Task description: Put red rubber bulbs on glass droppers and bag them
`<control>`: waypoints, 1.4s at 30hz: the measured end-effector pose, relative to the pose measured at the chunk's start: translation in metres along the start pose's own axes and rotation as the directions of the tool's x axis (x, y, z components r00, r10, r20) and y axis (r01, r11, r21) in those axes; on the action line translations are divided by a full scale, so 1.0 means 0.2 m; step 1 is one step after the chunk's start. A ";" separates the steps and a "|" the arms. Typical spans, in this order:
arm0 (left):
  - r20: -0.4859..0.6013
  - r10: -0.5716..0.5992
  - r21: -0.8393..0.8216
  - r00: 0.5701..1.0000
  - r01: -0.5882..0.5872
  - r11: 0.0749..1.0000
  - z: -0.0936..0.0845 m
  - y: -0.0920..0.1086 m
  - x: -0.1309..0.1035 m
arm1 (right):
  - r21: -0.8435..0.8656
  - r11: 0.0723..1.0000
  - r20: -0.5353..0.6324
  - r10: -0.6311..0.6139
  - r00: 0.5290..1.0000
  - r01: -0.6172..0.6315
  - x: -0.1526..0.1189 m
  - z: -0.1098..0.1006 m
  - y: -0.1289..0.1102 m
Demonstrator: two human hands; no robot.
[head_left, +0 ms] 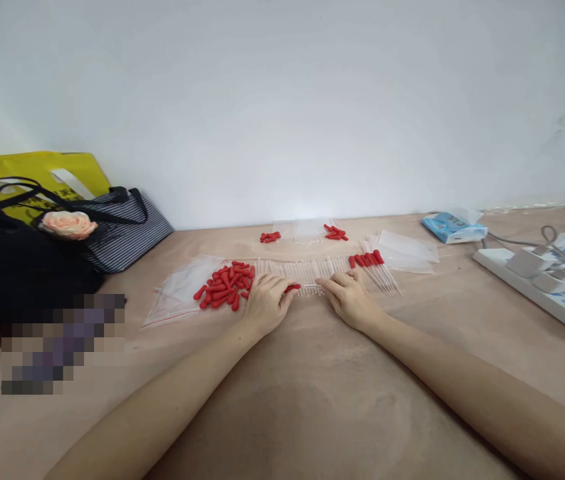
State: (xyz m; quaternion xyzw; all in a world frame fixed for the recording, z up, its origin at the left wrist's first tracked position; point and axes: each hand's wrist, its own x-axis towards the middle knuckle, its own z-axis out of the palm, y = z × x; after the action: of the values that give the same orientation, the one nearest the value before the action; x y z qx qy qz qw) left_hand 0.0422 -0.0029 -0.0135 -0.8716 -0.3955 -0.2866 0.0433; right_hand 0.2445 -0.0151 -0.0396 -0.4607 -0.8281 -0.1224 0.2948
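Note:
Between its thumb and fingers my left hand (pixel 268 301) pinches a red rubber dropper bulb (pixel 293 287). My right hand (pixel 351 299) is closed on the far end of a clear glass dropper tube (pixel 311 286), which lies sideways in line with the bulb. Whether the tube's end is inside the bulb cannot be made out. Behind both hands a row of glass tubes (pixel 289 269) lies side by side. Loose red bulbs (pixel 222 287) are heaped left of my left hand. Right of my right hand, several droppers with bulbs fitted (pixel 368 259) fan out.
Clear plastic bags lie at the left (pixel 175 293) and right (pixel 402 250). Near the wall are two small groups of bulbs (pixel 270 237) and more tubes (pixel 308 233). A tissue pack (pixel 455 227) and a power strip (pixel 537 280) stand right; a striped bag (pixel 125 233) stands left.

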 end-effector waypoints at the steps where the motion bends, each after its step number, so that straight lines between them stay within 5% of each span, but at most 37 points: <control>1: 0.005 0.000 0.003 1.000 0.000 1.000 0.00 0.00 0.00 | 0.001 1.000 0.002 -0.005 1.000 0.005 0.00 0.00 0.00; 14: -0.012 -0.017 0.041 1.000 0.017 0.999 0.03 0.02 0.02 | -0.097 0.995 -0.024 -0.014 1.000 0.012 0.01 -0.02 -0.02; 29: -0.024 -0.023 -0.025 0.999 0.022 0.999 0.04 0.00 0.01 | 0.008 0.994 -0.021 -0.105 0.994 0.105 0.01 -0.03 -0.02; 35: -0.046 0.045 0.018 0.998 -0.044 0.999 0.03 0.01 0.00 | -0.050 0.971 -0.055 -0.237 0.970 0.234 0.01 -0.05 -0.01; 42: -0.089 0.173 0.034 0.981 -0.171 0.985 0.01 0.04 -0.01 | -0.144 0.886 -0.058 -0.452 0.890 0.441 0.01 -0.06 -0.02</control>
State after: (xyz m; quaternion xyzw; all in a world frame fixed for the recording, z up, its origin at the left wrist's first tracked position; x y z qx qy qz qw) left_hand 0.0478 -0.0088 -0.0153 -0.8878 -0.3201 -0.3160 0.0974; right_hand 0.2455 -0.0213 -0.0296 -0.2695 -0.8882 -0.2602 0.2659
